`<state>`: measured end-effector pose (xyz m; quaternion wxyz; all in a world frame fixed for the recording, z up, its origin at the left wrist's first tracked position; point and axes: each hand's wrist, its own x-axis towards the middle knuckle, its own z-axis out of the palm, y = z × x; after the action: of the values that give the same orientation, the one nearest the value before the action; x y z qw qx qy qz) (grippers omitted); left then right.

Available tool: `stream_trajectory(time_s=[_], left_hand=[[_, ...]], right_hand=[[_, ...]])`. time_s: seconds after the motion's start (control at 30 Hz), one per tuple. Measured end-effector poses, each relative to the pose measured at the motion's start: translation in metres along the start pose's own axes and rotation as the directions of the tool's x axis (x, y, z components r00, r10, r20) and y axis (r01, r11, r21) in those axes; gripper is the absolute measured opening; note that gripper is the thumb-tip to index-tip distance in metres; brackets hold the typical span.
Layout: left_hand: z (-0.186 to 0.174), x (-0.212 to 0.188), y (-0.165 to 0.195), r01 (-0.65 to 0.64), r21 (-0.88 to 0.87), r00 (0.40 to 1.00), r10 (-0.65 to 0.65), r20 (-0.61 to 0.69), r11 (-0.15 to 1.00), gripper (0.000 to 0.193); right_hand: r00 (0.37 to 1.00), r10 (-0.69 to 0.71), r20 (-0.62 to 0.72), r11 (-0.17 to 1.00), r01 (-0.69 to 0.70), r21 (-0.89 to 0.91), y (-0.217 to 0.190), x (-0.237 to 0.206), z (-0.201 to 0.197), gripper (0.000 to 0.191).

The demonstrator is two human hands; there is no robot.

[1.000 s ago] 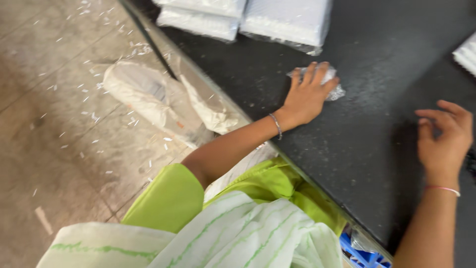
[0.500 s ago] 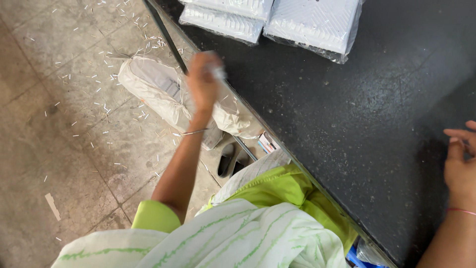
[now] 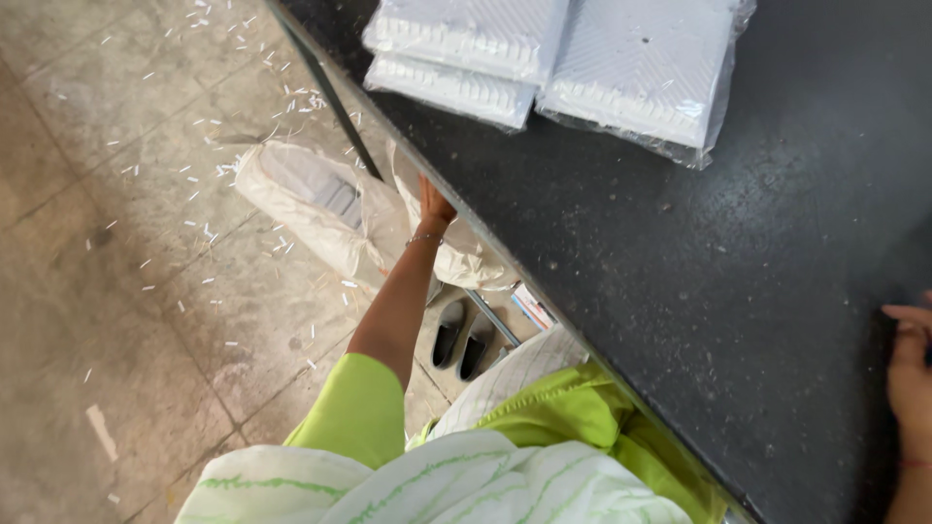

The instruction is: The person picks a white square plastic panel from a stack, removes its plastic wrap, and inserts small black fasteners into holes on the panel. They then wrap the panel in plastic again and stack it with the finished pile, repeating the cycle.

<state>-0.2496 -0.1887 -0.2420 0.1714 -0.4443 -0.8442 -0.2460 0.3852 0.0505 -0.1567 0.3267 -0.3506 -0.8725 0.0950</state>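
Leftmost, a tiled floor (image 3: 116,320) strewn with small white scraps fills the view beside a dark speckled table (image 3: 699,291), whose edge runs diagonally from upper left to lower right. Against that edge a pale sack (image 3: 311,209) sits on the floor, its mouth open and its cloth crumpled, with a second fold of it tucked under the table rim. The left hand (image 3: 433,206) is reached down off the table, arm nearly straight, wrist wearing a thin bangle, fingers at the sack's mouth and partly hidden by the table edge; whether it is clenched or released cannot be told. Below the arm, a pair of dark shoes (image 3: 461,340) lies on the floor just beside the table leg. On the table's far side, two clear-wrapped packs of white ribbed sheets (image 3: 553,68) lie side by side, touching. Between them and the near edge the dark surface is bare. At the right border, the right hand (image 3: 908,374) rests on the table, only partly in view, fingers loosely extended and holding nothing visible.
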Motion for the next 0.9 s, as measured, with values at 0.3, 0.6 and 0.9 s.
stream_trajectory(time_s=[0.3,0.6,0.9], left_hand=[[0.023,0.039,-0.033,0.639,-0.385,0.767,-0.586,0.262,0.665,0.041],[0.055,0.031,-0.023,0.656,-0.191,0.696,-0.486,0.529,0.731,0.041],[0.015,0.009,-0.031,0.495,0.102,0.6,-0.424,0.678,0.863,0.042]], right_hand=[[0.993,0.122,-0.011,0.967,-0.121,-0.224,-0.08,0.015,-0.025,0.013],[0.984,0.173,-0.044,0.936,-0.178,-0.302,-0.099,0.026,-0.024,0.014],[0.981,0.183,-0.059,0.949,-0.192,-0.249,-0.119,0.037,-0.029,0.012]])
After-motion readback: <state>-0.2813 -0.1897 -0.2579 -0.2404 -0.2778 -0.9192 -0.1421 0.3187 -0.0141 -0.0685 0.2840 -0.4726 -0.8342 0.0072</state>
